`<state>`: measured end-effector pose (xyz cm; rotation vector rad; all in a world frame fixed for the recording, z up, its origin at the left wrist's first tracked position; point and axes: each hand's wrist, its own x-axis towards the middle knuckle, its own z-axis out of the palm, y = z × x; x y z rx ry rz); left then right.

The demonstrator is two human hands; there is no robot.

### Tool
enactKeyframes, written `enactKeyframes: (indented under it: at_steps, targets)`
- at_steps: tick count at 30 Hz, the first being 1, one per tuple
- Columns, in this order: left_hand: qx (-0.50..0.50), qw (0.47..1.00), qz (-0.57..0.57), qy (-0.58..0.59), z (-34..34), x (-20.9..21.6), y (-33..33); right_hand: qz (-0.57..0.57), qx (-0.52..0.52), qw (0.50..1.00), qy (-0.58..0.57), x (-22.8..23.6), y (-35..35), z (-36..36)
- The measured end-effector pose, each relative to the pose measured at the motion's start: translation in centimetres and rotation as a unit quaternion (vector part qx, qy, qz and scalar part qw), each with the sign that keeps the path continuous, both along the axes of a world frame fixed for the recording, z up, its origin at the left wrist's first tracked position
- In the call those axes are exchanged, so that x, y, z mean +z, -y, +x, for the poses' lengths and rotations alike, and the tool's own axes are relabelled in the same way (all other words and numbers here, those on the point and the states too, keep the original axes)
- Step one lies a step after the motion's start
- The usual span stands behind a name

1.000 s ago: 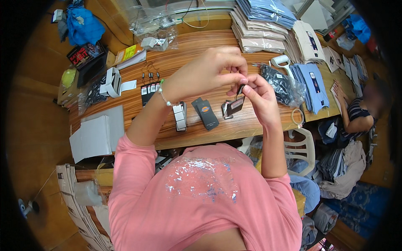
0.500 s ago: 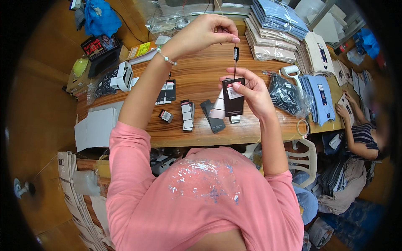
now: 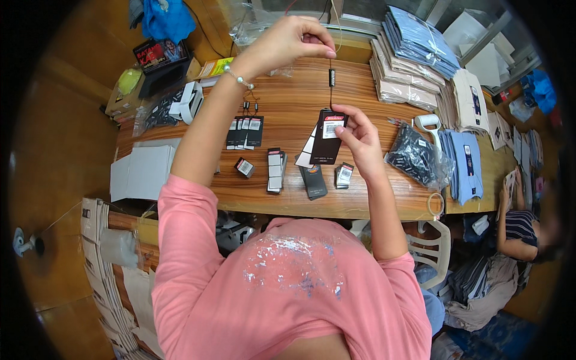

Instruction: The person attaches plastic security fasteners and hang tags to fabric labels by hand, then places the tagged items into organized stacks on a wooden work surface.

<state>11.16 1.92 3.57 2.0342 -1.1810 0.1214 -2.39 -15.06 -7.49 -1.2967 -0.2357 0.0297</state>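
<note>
My left hand [image 3: 285, 45] is raised over the table, thumb and finger pinching the top of a thin black string [image 3: 330, 98] with a small black seal [image 3: 332, 78] on it. From the string hangs a black hang tag [image 3: 324, 147] with a white barcode sticker, held at its right edge by my right hand [image 3: 362, 135]. A white strip label [image 3: 307, 151] fans out behind the tag. Below lie a pile of dark tags [image 3: 315, 188], a small stack of barcode tags [image 3: 344, 175], a stack of white strip labels [image 3: 275, 172] and another small stack [image 3: 244, 167]. Several strung tags [image 3: 252, 133] lie in an overlapping row.
A clear bag of black strings [image 3: 415, 159] and a white-handled tool [image 3: 428, 124] lie to the right. Folded shirts [image 3: 414, 45] are stacked at the back right. White sheets [image 3: 141, 173] sit at the left edge. A co-worker [image 3: 519, 231] handles something at far right.
The tag has turned flatter toward me and shifted slightly left, with the string still stretched upward. My view has shifted, showing more of the small stacks. The co-worker's hands have lifted the item.
</note>
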Motion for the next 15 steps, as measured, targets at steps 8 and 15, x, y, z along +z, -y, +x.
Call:
enactKeyframes:
  at_steps: [8,15]
  targets:
    - [0.06,0.994,0.032,0.089,2.2,-0.7,-2.5,-0.039,0.021,0.999,-0.009,-1.9,-0.9,1.9]
    - [0.033,0.996,-0.008,-0.088,3.7,-2.3,-4.2,-0.02,0.007,1.0,-0.008,-2.4,-2.3,2.9]
